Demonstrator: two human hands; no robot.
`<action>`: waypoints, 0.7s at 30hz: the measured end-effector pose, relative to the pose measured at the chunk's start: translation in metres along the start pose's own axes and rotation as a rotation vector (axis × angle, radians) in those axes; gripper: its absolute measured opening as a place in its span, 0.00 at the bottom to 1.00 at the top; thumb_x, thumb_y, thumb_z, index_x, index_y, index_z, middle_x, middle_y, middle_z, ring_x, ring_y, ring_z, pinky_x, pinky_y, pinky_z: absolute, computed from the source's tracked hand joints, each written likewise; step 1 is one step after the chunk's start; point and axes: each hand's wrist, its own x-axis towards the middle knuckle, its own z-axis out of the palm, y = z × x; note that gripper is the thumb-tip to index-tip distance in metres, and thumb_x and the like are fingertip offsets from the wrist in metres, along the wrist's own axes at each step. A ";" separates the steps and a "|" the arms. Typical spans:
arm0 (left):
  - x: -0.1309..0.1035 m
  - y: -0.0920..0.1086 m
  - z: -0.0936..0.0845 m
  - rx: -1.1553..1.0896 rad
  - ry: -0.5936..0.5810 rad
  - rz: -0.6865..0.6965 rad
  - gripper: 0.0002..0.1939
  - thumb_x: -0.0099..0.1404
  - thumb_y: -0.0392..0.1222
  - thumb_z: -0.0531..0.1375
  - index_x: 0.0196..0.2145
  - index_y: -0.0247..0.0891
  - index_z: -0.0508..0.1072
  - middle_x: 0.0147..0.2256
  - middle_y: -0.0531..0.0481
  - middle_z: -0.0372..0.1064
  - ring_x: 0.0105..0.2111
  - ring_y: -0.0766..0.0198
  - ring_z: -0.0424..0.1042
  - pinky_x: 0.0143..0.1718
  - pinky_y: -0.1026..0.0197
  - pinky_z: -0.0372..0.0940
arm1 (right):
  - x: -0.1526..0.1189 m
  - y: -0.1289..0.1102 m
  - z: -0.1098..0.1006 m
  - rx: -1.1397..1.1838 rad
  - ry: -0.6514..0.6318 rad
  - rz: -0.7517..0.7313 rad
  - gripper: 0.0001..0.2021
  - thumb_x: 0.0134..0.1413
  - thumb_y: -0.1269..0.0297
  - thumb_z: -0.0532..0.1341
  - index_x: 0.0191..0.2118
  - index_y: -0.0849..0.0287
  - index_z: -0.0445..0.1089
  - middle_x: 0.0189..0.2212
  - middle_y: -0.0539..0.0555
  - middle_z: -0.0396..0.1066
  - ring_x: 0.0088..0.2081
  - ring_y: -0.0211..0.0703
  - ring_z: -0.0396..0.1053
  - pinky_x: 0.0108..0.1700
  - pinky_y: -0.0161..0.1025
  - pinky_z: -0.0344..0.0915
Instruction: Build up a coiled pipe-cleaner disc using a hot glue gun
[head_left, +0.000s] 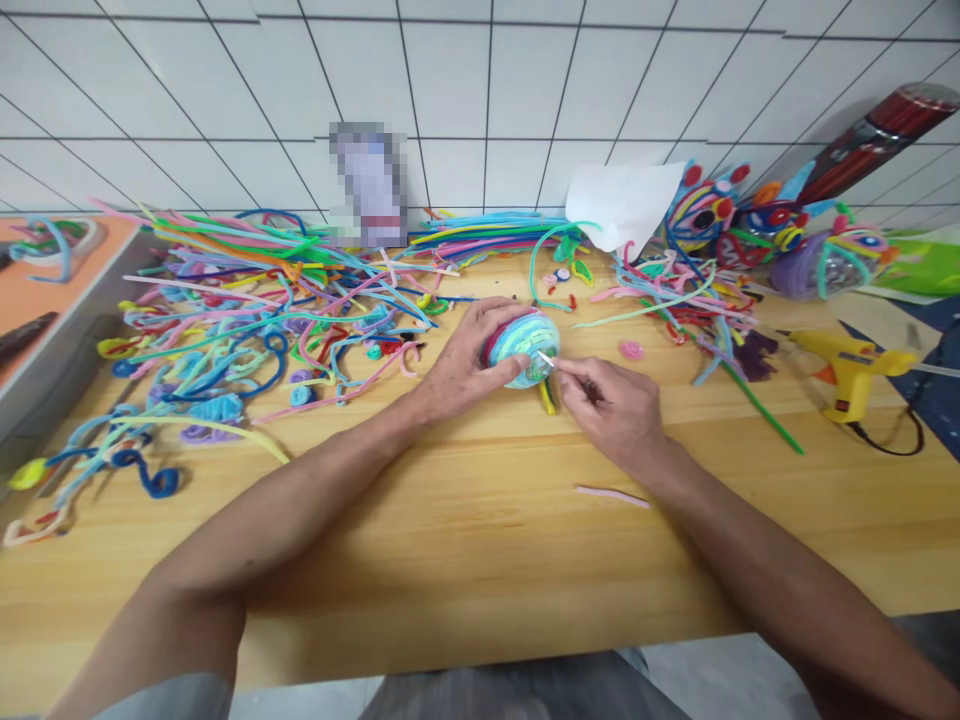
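The wooden counter runs the whole width of the room under a white tiled wall. A sprawling heap of pipe cleaners in pink, blue, green and orange covers its far left, with loose curls trailing toward the near left edge. At the far right sit finished figures wound from the same stuff, a sheet of white paper propped just left of them. A yellow glue gun lies at the right, its cord looping nearer.

Near the middle, the left hand cups a ball wrapped in blue and pink pipe cleaner, its grip closed around the ball's left side with the thumb lying across the front. The ball rests on or just above the counter; I cannot tell which. The right hand is just beside it on the right, fingers pinched together on a thin pale end that touches the ball. A pink strip lies alone, nearer, below the right wrist.
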 end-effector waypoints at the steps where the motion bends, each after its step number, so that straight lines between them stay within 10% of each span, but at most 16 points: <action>1: 0.000 0.000 0.000 0.011 0.002 -0.001 0.28 0.76 0.57 0.61 0.66 0.41 0.69 0.64 0.37 0.69 0.66 0.50 0.67 0.70 0.42 0.62 | 0.000 0.001 0.000 0.003 -0.002 0.006 0.11 0.65 0.74 0.63 0.45 0.54 0.81 0.26 0.47 0.80 0.22 0.35 0.70 0.28 0.34 0.66; 21: 0.000 -0.010 0.000 -0.078 -0.102 0.028 0.32 0.75 0.58 0.64 0.68 0.43 0.64 0.67 0.37 0.63 0.71 0.48 0.62 0.73 0.43 0.60 | -0.003 0.000 0.004 0.031 0.003 -0.035 0.11 0.65 0.76 0.63 0.47 0.55 0.79 0.30 0.49 0.81 0.26 0.37 0.74 0.31 0.35 0.68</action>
